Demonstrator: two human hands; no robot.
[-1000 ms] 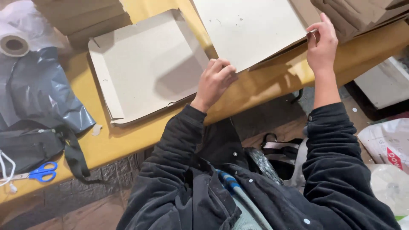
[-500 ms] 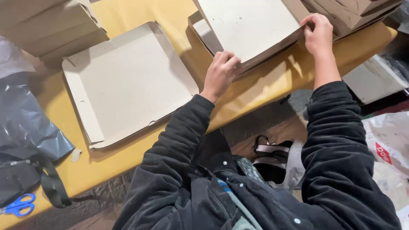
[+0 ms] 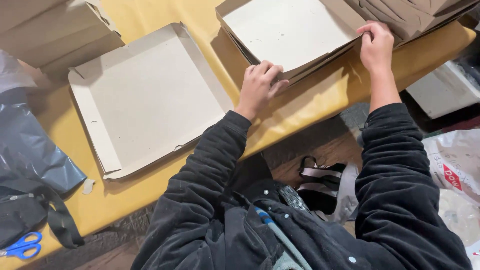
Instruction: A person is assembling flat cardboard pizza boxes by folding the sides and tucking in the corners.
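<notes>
Two bare hands work at a stack of flat cardboard box blanks (image 3: 292, 35) lying at the far right of a yellow counter (image 3: 320, 97). The left hand (image 3: 260, 85) is curled over the near left corner of the stack, fingers bent down onto the top sheet and thumb at its edge, so it is closed in a pinch on the cardboard. The right hand (image 3: 376, 45) grips the near right corner in the same way, fingers folded over the rim; how many sheets either hand has hold of cannot be told. Both arms wear black sleeves. To the left of the stack, apart from it, one box tray (image 3: 145, 100) lies open on the counter with its side walls already raised along the edges. It reads as a finished fold, though its near flap still lies flat. Judging from this, one box appears formed and the next blank is only now being taken up at its corners, with no crease yet made in it; the remaining sheets beneath look untouched. More brown cardboard piles (image 3: 55, 30) sit at the far left, and another at the far right corner (image 3: 420, 15). Grey plastic sheeting (image 3: 30, 150) and a black strap (image 3: 55, 215) rest at the near left of the counter, beside blue-handled scissors (image 3: 22, 246). White plastic bags (image 3: 457, 170) lie on the floor at the right.
</notes>
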